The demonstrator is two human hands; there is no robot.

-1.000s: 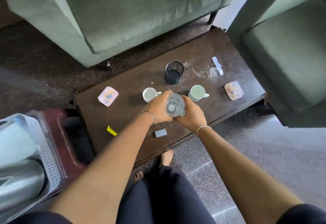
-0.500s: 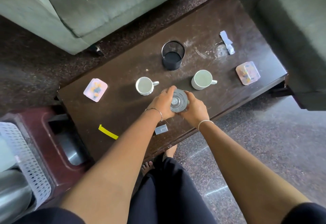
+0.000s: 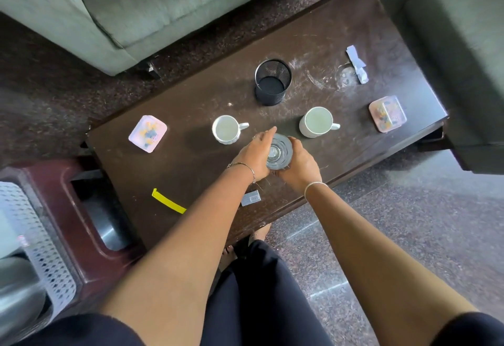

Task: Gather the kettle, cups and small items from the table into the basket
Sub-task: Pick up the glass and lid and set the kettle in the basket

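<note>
With my left hand [image 3: 252, 156] and right hand [image 3: 300, 167] clasped round the glass [image 3: 278, 152], I should next lift it upright into the basket [image 3: 41, 250].

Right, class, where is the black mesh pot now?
In the head view, the mesh pot stands on the table, just beyond the gap between the left cup and the right cup.
</note>
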